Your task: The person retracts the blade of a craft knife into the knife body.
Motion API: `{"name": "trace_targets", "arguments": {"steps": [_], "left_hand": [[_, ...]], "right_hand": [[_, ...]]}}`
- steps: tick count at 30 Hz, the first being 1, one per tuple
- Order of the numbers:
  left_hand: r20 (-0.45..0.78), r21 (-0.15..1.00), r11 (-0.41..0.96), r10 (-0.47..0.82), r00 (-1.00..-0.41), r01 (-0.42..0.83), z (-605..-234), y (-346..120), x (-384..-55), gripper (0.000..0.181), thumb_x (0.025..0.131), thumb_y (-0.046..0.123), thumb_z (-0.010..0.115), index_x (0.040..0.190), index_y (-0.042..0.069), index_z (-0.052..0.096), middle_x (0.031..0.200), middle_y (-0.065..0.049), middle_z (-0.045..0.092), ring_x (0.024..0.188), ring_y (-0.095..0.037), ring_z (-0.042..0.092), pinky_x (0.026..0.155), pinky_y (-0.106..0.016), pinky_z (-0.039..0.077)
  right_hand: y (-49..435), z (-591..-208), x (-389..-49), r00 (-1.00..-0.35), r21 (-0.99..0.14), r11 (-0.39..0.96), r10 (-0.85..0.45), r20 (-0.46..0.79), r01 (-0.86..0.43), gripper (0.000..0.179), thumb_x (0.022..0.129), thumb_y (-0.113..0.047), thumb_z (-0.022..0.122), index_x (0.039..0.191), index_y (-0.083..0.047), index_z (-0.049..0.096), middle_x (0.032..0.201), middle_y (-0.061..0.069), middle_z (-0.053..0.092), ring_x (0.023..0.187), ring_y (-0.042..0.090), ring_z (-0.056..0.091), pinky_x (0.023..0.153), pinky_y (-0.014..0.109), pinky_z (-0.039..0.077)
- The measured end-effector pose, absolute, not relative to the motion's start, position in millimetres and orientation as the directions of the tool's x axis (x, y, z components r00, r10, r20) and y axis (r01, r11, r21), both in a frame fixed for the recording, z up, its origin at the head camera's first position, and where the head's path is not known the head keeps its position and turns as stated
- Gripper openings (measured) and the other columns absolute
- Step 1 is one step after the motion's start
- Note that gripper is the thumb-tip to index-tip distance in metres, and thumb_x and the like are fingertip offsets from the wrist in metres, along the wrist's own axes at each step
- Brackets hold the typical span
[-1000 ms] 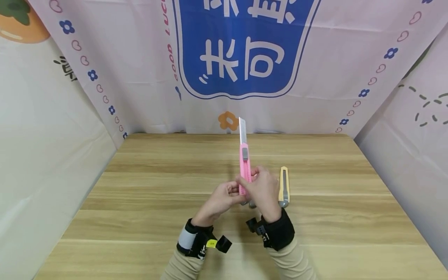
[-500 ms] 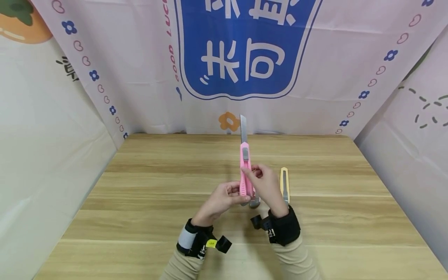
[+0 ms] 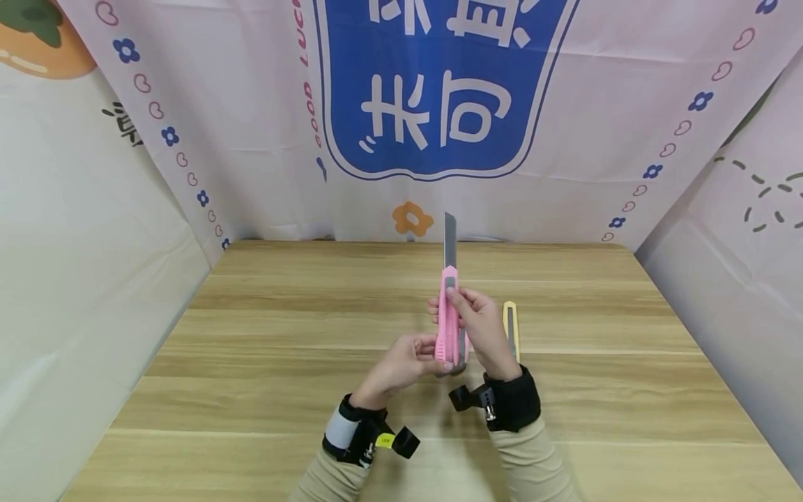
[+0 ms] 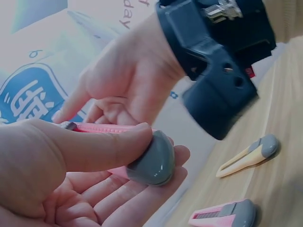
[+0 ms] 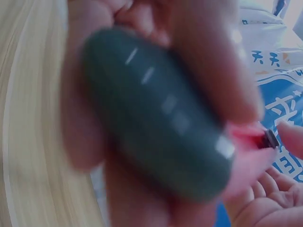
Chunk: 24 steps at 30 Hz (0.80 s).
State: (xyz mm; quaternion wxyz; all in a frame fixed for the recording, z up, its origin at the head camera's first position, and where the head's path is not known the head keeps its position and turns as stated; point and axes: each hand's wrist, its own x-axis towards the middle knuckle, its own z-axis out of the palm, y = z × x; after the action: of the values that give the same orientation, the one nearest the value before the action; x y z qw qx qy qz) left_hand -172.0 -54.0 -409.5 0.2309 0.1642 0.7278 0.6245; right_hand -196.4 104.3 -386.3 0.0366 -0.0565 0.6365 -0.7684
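Note:
A pink utility knife [image 3: 447,322] is held upright over the table, its long blade [image 3: 450,240] out of the top. My left hand [image 3: 396,362] pinches the bottom end; in the left wrist view, that thumb lies along the handle up to the grey end cap [image 4: 155,163]. Higher up, my right hand [image 3: 486,329] grips the handle, thumb at the grey slider near the blade and fingertips showing on the far side. The end cap [image 5: 158,116] fills much of the right wrist view, between blurred left-hand fingers, with the right hand [image 5: 270,203] beyond.
A yellow utility knife [image 3: 510,324] lies on the wooden table [image 3: 282,335] just right of my right hand, partly covered by the wrist. Another pink utility knife [image 4: 225,215] lies beside it, mostly hidden behind my hands in the head view. Printed cloth hangs behind the table.
My right hand has slid up the handle, its thumb going from the lower part to the slider. The knife and my left hand have shifted slightly right and lower in view.

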Motion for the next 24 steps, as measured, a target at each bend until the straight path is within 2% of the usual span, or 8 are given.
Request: {"name": "trace_targets", "arguments": {"steps": [4, 8, 10, 16, 24], "left_hand": [[-0.135, 0.983, 0.176, 0.540, -0.831, -0.045, -412.4, -49.6, -170.5, 0.038, 0.086, -0.002, 0.064, 0.123, -0.009, 0.058, 0.119, -0.028, 0.066, 0.107, -0.033, 0.068, 0.086, -0.026, 0.059], [-0.139, 0.982, 0.182, 0.554, -0.821, -0.043, -414.3, -46.7, -170.1, 0.034, 0.086, -0.003, 0.064, 0.119, -0.010, 0.060, 0.114, -0.028, 0.067, 0.101, -0.028, 0.071, 0.083, -0.024, 0.060], [-0.141, 0.982, 0.184, 0.558, -0.818, -0.043, -414.2, -45.8, -169.8, 0.034, 0.086, -0.003, 0.064, 0.118, -0.010, 0.060, 0.113, -0.028, 0.068, 0.100, -0.027, 0.071, 0.083, -0.024, 0.060], [-0.149, 0.980, 0.194, 0.580, -0.801, -0.042, -412.7, -44.9, -168.6, 0.033, 0.085, -0.003, 0.065, 0.117, -0.010, 0.060, 0.112, -0.029, 0.068, 0.100, -0.028, 0.071, 0.085, -0.025, 0.060], [-0.162, 0.975, 0.220, 0.599, -0.784, -0.034, -412.7, -45.3, -168.7, 0.029, 0.086, -0.002, 0.065, 0.114, -0.010, 0.063, 0.110, -0.028, 0.069, 0.091, -0.013, 0.070, 0.081, -0.020, 0.058]], "right_hand": [[101.5, -383.3, -194.9, -0.995, -0.971, -0.237, -0.091, 0.032, -0.010, 0.042, 0.099, -0.031, 0.054, 0.114, 0.007, 0.059, 0.081, -0.006, 0.076, 0.077, 0.012, 0.075, 0.077, 0.031, 0.062], [99.2, -381.3, -193.9, -1.000, -0.967, -0.256, -0.023, 0.008, -0.002, 0.035, 0.098, -0.035, 0.055, 0.091, -0.002, 0.064, 0.073, -0.003, 0.075, 0.069, 0.012, 0.074, 0.071, 0.030, 0.063], [98.7, -380.9, -193.3, -1.000, -0.967, -0.257, 0.002, 0.002, -0.002, 0.034, 0.097, -0.036, 0.056, 0.085, -0.006, 0.064, 0.071, -0.002, 0.075, 0.067, 0.012, 0.073, 0.069, 0.031, 0.063], [98.7, -382.0, -193.1, -0.999, -0.964, -0.266, 0.033, -0.006, -0.003, 0.032, 0.096, -0.033, 0.058, 0.083, -0.004, 0.064, 0.067, 0.000, 0.074, 0.064, 0.013, 0.073, 0.066, 0.030, 0.063], [100.7, -386.2, -196.0, -0.999, -0.964, -0.266, 0.032, -0.015, 0.006, 0.031, 0.098, -0.028, 0.056, 0.081, -0.004, 0.063, 0.065, -0.001, 0.074, 0.064, 0.013, 0.073, 0.065, 0.031, 0.063]]}}
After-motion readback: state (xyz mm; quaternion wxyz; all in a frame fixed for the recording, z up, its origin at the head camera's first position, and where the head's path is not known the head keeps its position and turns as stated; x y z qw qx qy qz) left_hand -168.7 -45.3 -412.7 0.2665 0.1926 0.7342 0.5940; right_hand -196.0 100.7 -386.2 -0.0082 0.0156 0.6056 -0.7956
